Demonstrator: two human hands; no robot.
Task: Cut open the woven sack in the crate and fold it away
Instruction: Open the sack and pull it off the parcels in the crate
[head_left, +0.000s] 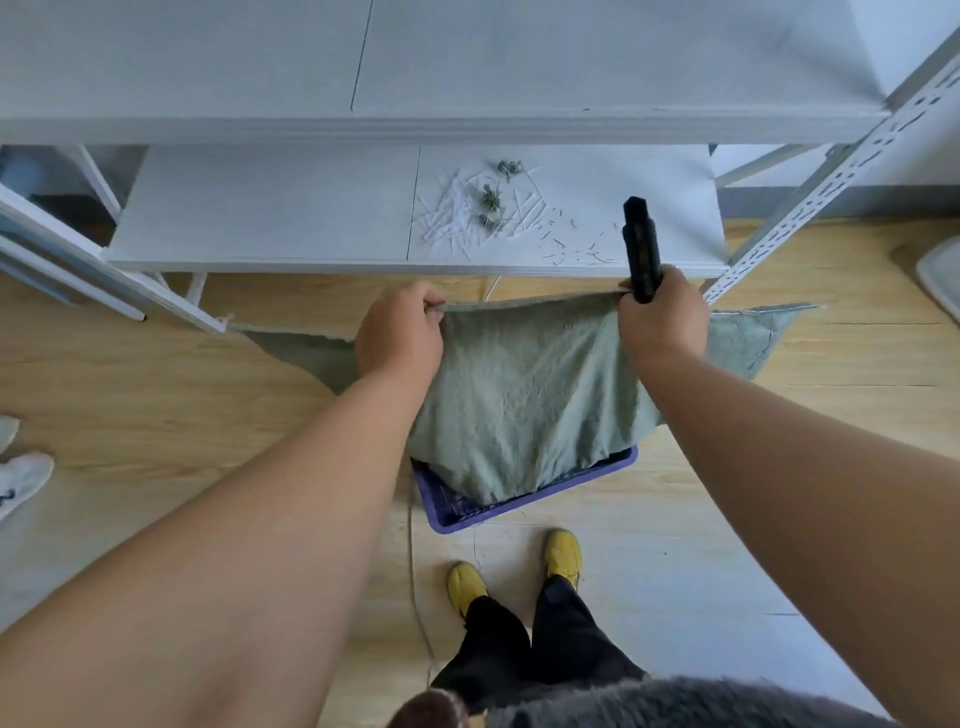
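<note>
A green woven sack (524, 395) hangs stretched between my two hands, its lower end drooping into a blue crate (519, 506) on the floor. My left hand (400, 338) pinches the sack's upper edge at the left. My right hand (662, 317) grips the upper edge at the right together with a black knife handle (641, 249) that points up and away. More green sack cloth (753, 338) lies flat on the floor behind, spreading left and right of my hands.
A white metal shelf rack (311, 208) stands in front; its lower shelf carries cut white strands and green scraps (488, 208). The rack's slotted post (841, 182) rises at right. My yellow shoes (519, 571) stand just behind the crate. Another person's white shoe (21, 480) is at far left.
</note>
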